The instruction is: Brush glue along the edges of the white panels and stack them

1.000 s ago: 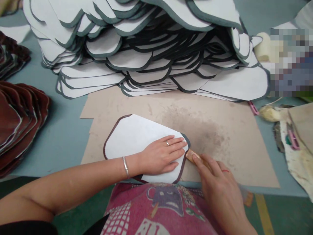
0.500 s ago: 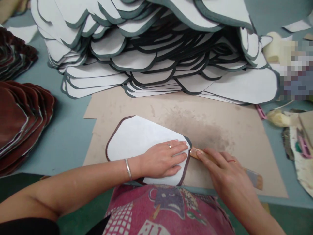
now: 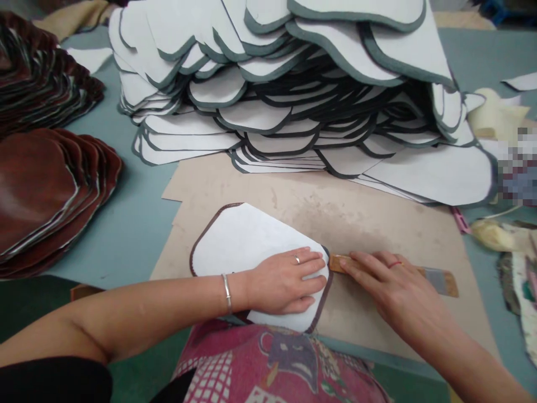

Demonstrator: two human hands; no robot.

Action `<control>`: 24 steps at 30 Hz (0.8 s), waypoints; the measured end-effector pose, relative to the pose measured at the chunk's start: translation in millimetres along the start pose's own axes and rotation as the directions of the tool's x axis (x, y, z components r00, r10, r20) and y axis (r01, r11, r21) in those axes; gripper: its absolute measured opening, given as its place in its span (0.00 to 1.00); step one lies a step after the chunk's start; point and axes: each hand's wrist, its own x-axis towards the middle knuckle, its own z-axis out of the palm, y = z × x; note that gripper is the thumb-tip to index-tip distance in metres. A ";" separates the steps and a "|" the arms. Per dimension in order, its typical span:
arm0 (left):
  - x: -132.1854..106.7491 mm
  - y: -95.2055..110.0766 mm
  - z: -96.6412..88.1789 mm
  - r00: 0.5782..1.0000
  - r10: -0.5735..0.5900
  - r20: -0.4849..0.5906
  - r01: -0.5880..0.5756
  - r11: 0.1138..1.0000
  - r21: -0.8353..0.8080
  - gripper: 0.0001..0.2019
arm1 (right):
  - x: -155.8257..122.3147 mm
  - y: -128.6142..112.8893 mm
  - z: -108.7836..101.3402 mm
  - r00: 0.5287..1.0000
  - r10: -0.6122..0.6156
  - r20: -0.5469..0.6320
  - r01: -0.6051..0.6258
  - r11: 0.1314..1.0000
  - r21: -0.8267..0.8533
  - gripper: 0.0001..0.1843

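Note:
A white-faced panel [image 3: 247,235] with a narrow dark brown rim lies in front of me on the tan board. My left hand [image 3: 289,280] rests flat on its right part, fingers stretched out and slightly spread. A flat wooden tool [image 3: 448,282] with a grey band is gripped in my right hand [image 3: 381,274]. Its near tip touches or almost touches the panel's right edge, just beyond my left fingertips. A short dark strip shows at the panel's upper right corner. My left forearm covers part of the lower edge.
A tall pile of white panels with dark edges [image 3: 268,117] stands beyond the board [image 3: 268,187]. Brown leather-like pieces [image 3: 37,184] are stacked at the left. A pink-handled item [image 3: 460,220] and pale scraps [image 3: 486,234] lie to the right.
The camera view has shifted, so everything sits further right and mostly lower. The wooden tool is more level. Less of the dark strip shows at the panel's upper right corner.

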 end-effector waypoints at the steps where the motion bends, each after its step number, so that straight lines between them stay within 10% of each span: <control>1: -0.1 0.1 -0.2 1.000 0.004 0.000 -0.004 1.000 0.005 0.15 | 3.6 2.4 -0.2 1.000 -0.016 0.002 0.016 1.000 -0.006 0.33; 12: -1.7 4.6 -0.5 0.999 -0.032 -0.022 0.032 0.999 0.012 0.14 | 35.9 7.3 10.0 1.000 -0.017 -0.001 0.017 1.000 0.007 0.28; 18: -3.0 -8.6 -16.7 0.995 -0.097 -0.040 0.097 0.995 0.011 0.11 | 48.8 -8.9 32.2 0.930 0.340 -0.137 -0.329 0.939 0.100 0.25; 22: -11.9 -31.2 -47.8 0.849 -0.526 -0.061 0.529 0.838 0.134 0.20 | 32.3 -20.5 53.7 0.724 0.630 -0.282 -0.656 0.755 0.000 0.23; 24: -18.7 -35.3 -56.0 0.758 -0.652 -0.011 0.643 0.745 0.179 0.22 | 23.8 -21.5 73.0 0.724 0.606 -0.330 -0.654 0.755 -0.049 0.23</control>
